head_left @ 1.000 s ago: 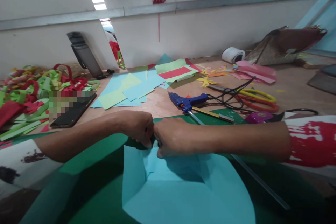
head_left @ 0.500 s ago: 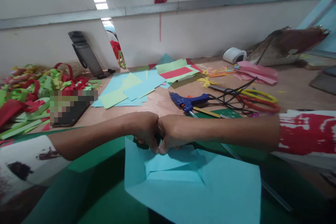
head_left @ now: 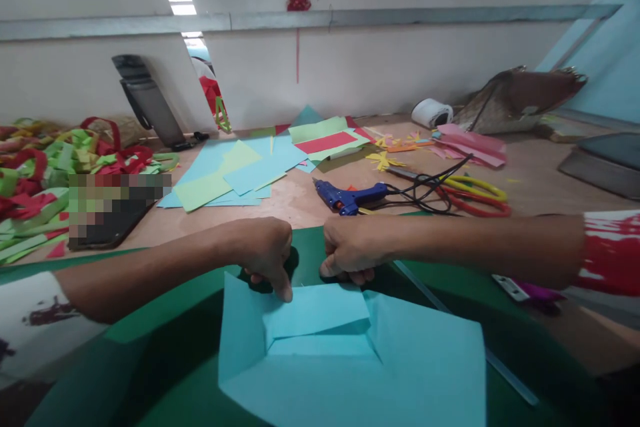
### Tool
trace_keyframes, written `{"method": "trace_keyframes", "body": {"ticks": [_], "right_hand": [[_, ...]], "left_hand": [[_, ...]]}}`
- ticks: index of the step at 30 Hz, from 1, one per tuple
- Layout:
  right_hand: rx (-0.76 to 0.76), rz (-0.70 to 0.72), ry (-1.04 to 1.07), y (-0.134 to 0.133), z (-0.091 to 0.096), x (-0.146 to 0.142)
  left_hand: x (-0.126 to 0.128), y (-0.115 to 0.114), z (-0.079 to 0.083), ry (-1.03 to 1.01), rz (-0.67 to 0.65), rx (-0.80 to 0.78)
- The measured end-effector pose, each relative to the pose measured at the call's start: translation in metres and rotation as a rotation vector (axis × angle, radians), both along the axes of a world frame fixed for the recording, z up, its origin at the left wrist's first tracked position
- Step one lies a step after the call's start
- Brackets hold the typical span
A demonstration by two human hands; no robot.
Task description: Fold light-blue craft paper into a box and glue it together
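Note:
A light blue paper sheet [head_left: 350, 353] with a folded flap lies on a dark green mat [head_left: 175, 307] in front of me. My left hand [head_left: 265, 253] is curled in a fist, its fingertips pressing the far left part of the fold. My right hand [head_left: 350, 250] is also closed, pinching the far edge of the flap a little to the right. The two fists are a small gap apart.
A blue glue gun [head_left: 350, 197] with a black cord, orange and yellow scissors [head_left: 475, 197], loose coloured sheets [head_left: 245, 170], a pile of green and red paper strips [head_left: 45, 173], a black phone [head_left: 110, 223], a tape roll [head_left: 431, 112] and a clear ruler [head_left: 460, 327] surround the mat.
My fists were touching over the fold; now they have slid apart along the paper's far edge, the right one moving right. The flap lies flatter.

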State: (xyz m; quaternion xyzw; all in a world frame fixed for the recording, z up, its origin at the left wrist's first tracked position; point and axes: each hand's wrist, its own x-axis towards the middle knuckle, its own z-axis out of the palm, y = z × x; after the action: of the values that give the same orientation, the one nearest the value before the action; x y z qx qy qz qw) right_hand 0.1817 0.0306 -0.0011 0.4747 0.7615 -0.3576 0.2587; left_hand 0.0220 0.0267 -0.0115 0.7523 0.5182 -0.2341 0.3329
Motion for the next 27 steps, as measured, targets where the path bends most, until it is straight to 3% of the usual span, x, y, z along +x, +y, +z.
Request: {"method": "trace_keyframes", "body": {"ticks": [4, 8, 14, 20, 24, 27], "right_hand": [[-0.04, 0.07, -0.06, -0.005, 0.008, 0.012], [-0.153, 0.014, 0.041, -0.007, 0.004, 0.02], [-0.337, -0.043, 0.164, -0.005, -0.003, 0.023], [-0.145, 0.016, 0.18, -0.008, 0.003, 0.022], [0.038, 0.045, 0.194, -0.012, 0.011, 0.022], [-0.023, 0.042, 0.205, -0.011, 0.016, 0.023]], "left_hand": [[-0.005, -0.003, -0.003, -0.043, 0.029, 0.032], [-0.007, -0.01, -0.002, -0.055, 0.063, 0.097], [-0.009, -0.014, -0.003, -0.089, 0.015, 0.187], [-0.01, -0.011, -0.004, -0.407, -0.019, 0.034], [-0.011, -0.011, -0.004, -0.481, 0.016, -0.075], [-0.014, -0.01, -0.006, -0.558, 0.054, -0.108]]}}
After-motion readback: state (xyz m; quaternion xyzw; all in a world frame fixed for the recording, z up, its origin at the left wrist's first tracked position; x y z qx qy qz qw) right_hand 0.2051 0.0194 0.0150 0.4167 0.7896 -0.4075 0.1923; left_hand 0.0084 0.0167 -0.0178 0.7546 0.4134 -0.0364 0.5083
